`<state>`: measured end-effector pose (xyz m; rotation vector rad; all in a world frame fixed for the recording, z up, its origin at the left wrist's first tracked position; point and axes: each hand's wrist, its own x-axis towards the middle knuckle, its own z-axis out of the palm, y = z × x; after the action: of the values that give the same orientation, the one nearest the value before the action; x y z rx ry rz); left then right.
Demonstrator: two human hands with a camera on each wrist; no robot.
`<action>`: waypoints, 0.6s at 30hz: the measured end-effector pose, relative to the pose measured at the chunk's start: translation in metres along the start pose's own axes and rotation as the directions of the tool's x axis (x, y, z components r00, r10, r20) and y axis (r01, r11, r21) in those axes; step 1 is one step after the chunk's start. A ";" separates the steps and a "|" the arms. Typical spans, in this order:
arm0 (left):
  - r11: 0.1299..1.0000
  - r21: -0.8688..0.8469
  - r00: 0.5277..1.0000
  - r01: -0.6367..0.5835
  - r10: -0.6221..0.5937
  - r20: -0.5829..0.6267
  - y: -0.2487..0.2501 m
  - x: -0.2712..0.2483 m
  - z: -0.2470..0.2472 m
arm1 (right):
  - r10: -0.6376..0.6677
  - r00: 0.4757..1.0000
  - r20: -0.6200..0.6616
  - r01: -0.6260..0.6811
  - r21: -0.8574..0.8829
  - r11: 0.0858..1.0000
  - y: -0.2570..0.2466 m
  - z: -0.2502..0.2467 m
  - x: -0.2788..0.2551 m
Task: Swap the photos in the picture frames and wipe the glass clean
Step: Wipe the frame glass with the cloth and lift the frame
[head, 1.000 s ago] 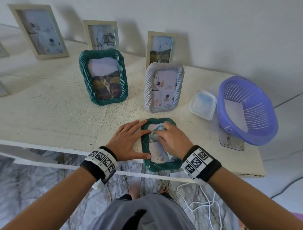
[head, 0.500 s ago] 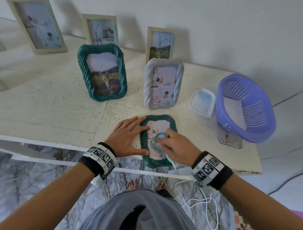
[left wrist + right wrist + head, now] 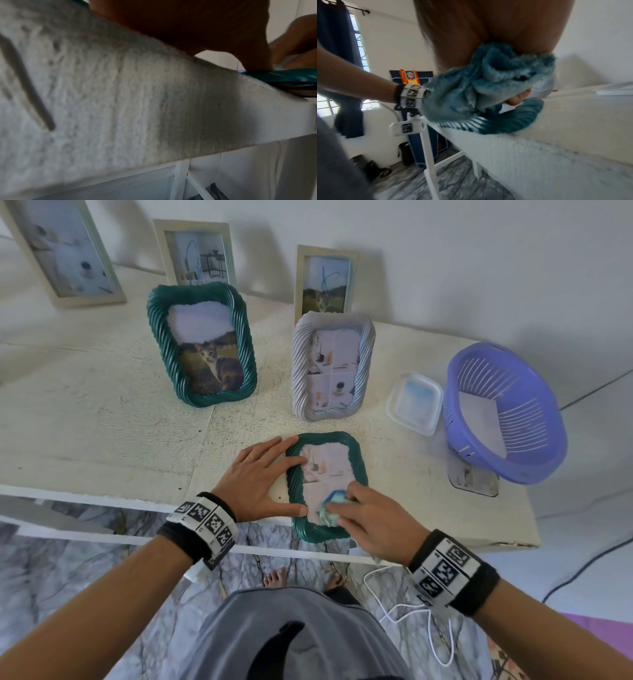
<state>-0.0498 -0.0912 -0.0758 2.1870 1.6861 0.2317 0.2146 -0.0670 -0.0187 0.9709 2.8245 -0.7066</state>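
A small green rope-edged frame (image 3: 358, 455) lies flat at the table's front edge, its lower end overhanging. My left hand (image 3: 260, 477) lies flat with straight fingers on the frame's left rim, thumb by its lower left corner. My right hand (image 3: 366, 517) grips a bunched teal cloth (image 3: 330, 506) and presses it on the lower part of the glass. In the right wrist view the cloth (image 3: 481, 86) fills my palm above the frame (image 3: 508, 121). In the left wrist view the frame's edge (image 3: 283, 77) shows beside my thumb.
Behind stand a larger green frame (image 3: 202, 344) with a cat photo and a grey rope frame (image 3: 332, 364). Three pale wooden frames (image 3: 323, 280) lean on the wall. At the right are a clear plastic lid (image 3: 414, 402) and a purple basket (image 3: 503, 412). A white cable (image 3: 407, 611) hangs below.
My right hand has drawn the cloth down the glass from the frame's top toward its lower end. My left hand has stayed on the frame's left rim.
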 end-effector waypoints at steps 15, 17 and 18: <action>1.000 -0.016 1.000 0.001 -0.001 -0.001 -0.003 0.000 0.002 | -0.062 0.992 0.108 0.065 -0.025 0.998 0.010 -0.014 0.005; 1.000 -0.007 1.000 -0.001 0.001 0.003 -0.002 0.000 0.002 | -0.001 0.992 0.127 0.018 -0.129 0.991 0.022 -0.027 0.010; 1.000 -0.005 1.000 -0.001 0.001 0.002 -0.002 0.000 0.002 | 0.027 0.994 0.109 -0.008 -0.173 0.985 0.027 -0.032 0.013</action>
<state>-0.0510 -0.0916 -0.0787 2.1837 1.6817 0.2330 0.2230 -0.0266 -0.0034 0.8982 2.7225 -0.4877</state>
